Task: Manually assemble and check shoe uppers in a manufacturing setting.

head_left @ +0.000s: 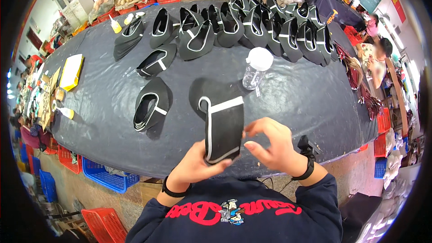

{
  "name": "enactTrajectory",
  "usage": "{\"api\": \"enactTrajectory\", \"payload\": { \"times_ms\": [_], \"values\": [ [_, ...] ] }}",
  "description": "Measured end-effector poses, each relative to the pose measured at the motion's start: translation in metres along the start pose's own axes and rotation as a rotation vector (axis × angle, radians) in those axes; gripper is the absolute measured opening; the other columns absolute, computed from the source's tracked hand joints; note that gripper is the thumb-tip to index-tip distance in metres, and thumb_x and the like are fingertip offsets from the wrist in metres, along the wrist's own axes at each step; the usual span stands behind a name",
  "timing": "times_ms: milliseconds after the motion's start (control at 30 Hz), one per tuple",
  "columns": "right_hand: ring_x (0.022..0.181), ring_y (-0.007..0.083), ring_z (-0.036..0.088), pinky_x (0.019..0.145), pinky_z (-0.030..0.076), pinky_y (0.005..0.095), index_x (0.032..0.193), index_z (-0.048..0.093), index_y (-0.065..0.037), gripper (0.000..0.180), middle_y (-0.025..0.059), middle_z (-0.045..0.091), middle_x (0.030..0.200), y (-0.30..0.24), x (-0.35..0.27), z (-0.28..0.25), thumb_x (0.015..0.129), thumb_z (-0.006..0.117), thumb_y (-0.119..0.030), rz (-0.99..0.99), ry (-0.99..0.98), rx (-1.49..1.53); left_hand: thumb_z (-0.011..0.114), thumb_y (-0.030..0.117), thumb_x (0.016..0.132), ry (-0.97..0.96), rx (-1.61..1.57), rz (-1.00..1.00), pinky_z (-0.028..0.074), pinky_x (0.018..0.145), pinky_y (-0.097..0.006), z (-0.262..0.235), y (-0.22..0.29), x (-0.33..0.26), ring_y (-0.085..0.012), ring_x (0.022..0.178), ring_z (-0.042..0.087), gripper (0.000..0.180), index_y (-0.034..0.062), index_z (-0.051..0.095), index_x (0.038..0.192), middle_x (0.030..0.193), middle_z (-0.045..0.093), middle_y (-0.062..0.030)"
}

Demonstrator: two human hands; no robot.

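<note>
A black shoe upper with white edging (225,128) is held up in front of me, above the near part of the table. My left hand (194,165) grips its lower end, thumb across the bottom edge. Close by its right edge is my right hand (278,146), fingers bent and thumb apart from them; the fingertips are at that edge, and whether they touch it I cannot tell. Left of it lies a nested stack of similar shoe uppers (160,104), with another shoe upper (167,59) behind that.
Many black uppers (195,45) crowd the far side of the dark-covered table (103,112). A clear bottle with a white lid (259,60) stands near the middle. Small glue bottles (115,26) and a yellow-and-white packet (72,72) lie left. Cord bundles (353,74) hang at the right edge.
</note>
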State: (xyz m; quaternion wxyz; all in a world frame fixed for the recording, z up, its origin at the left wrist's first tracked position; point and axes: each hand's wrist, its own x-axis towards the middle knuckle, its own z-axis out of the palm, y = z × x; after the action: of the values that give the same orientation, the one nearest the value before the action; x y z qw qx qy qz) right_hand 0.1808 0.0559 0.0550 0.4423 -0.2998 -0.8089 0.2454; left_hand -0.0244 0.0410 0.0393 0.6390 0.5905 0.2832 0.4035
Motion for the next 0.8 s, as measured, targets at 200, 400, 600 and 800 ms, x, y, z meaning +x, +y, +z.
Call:
{"api": "enactTrajectory", "payload": {
  "times_ms": [200, 400, 600, 800],
  "values": [
    [0.127, 0.0338, 0.037, 0.104, 0.029, 0.0464, 0.140, 0.024, -0.004, 0.090, 0.0201, 0.036, 0.138, -0.021, 0.014, -0.006, 0.083, 0.014, -0.073, 0.722, -0.026, 1.591, 0.066, -0.007, 0.072, -0.353, -0.048, -0.191, 0.040, 0.097, -0.035, 0.003, -0.014, -0.011, -0.0244, 0.114, 0.052, 0.076, -0.0001, 0.028, 0.138, 0.129, 0.048, -0.0154],
    [0.127, 0.0446, 0.032, 0.105, 0.025, 0.0528, 0.144, 0.014, -0.007, 0.098, 0.0287, 0.027, 0.140, -0.024, 0.024, -0.013, 0.078, 0.015, -0.079, 0.667, 0.125, 1.620, 0.069, -0.009, 0.068, -0.356, 0.068, 0.132, 0.034, 0.102, -0.040, 0.003, -0.008, -0.007, -0.0300, 0.134, 0.025, 0.109, 0.0113, -0.006, 0.145, 0.149, 0.009, -0.0178],
    [0.128, 0.0441, 0.032, 0.105, 0.025, 0.0514, 0.143, 0.014, -0.004, 0.097, 0.0308, 0.027, 0.139, -0.021, 0.023, -0.012, 0.079, 0.014, -0.078, 0.604, 0.087, 1.711, 0.068, -0.010, 0.068, -0.339, 0.016, 0.097, 0.034, 0.102, -0.040, 0.004, -0.016, -0.013, -0.0301, 0.134, 0.024, 0.109, 0.0111, -0.007, 0.145, 0.150, 0.009, -0.0176],
    [0.125, 0.0423, 0.036, 0.105, 0.026, 0.0494, 0.143, 0.017, -0.004, 0.096, 0.0288, 0.033, 0.137, -0.015, 0.022, -0.014, 0.080, 0.014, -0.076, 0.681, 0.080, 1.494, 0.068, -0.010, 0.067, -0.314, -0.045, 0.055, 0.031, 0.104, -0.040, 0.008, -0.015, -0.010, -0.0297, 0.134, 0.025, 0.109, 0.0098, -0.006, 0.145, 0.149, 0.010, -0.0175]
  ]
}}
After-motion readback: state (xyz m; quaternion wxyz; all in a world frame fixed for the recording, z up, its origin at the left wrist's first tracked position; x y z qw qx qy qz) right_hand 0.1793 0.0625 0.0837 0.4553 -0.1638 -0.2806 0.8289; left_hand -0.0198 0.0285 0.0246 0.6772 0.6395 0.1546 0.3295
